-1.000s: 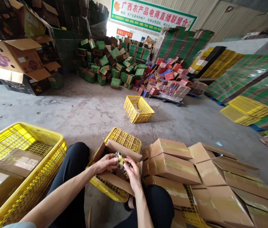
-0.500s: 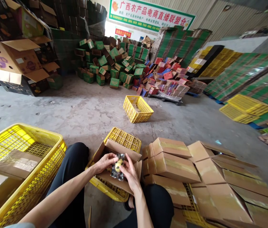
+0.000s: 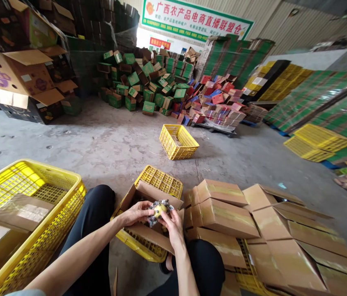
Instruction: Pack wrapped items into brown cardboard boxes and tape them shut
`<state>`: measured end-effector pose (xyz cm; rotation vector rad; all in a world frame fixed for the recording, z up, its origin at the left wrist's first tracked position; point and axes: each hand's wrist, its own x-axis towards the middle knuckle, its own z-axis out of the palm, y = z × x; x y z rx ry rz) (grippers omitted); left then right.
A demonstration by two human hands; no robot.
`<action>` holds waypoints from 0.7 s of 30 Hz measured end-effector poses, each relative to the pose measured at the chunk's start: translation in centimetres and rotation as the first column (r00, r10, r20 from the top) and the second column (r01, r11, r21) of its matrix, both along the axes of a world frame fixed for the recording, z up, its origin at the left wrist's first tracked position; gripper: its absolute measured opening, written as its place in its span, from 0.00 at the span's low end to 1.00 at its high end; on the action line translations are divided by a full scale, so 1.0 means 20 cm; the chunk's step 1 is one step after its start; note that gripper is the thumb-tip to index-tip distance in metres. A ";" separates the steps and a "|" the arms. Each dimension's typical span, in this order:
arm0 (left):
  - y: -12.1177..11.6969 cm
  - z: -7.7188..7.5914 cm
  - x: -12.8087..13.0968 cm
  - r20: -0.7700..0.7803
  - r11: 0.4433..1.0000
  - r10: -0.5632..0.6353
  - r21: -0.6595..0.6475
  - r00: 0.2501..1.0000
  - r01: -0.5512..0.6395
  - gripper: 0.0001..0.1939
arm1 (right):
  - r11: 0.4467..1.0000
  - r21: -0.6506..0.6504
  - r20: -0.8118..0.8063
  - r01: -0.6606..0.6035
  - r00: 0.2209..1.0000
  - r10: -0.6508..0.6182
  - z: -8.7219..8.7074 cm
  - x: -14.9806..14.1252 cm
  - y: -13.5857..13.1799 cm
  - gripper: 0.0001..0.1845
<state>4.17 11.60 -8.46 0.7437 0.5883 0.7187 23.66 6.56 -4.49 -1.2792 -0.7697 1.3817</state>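
Observation:
Both my hands meet over an open cardboard box [image 3: 150, 193] that rests on a yellow crate [image 3: 161, 180] between my knees. My left hand [image 3: 136, 213] and my right hand [image 3: 172, 224] are each closed on a small yellowish round fruit in a clear crinkled wrapper [image 3: 158, 209], pinching it from either side just above the box. The wrapper's edges flare out around the fruit. What lies inside the box is hidden by my hands and its flaps.
A large yellow crate [image 3: 53, 181] holding cardboard sits at my left. Taped brown cartons [image 3: 222, 205] are stacked at my right. A small yellow crate [image 3: 178, 142] stands on the concrete floor ahead, with heaps of green and red boxes [image 3: 173, 90] behind it.
The wrapped fruit has been turned and gathered between my hands: the wrapper hung flat below my fingers half a second ago and now bunches around the fruit, slightly higher.

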 end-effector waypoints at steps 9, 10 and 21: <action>0.01 -0.02 -0.01 0.015 0.997 0.058 -0.054 0.998 -0.057 0.27 | 1.000 -0.014 0.033 0.013 0.999 -0.012 -0.05 0.04 0.02 0.31; 0.01 -0.02 -0.01 0.022 0.996 0.068 -0.056 0.997 -0.066 0.27 | 1.000 -0.010 0.033 0.010 0.999 -0.010 -0.05 0.04 0.02 0.30; 0.03 -0.05 0.01 0.088 0.994 0.108 -0.040 0.990 -0.104 0.30 | 0.997 0.007 0.021 0.079 0.997 -0.080 -0.05 0.05 0.03 0.24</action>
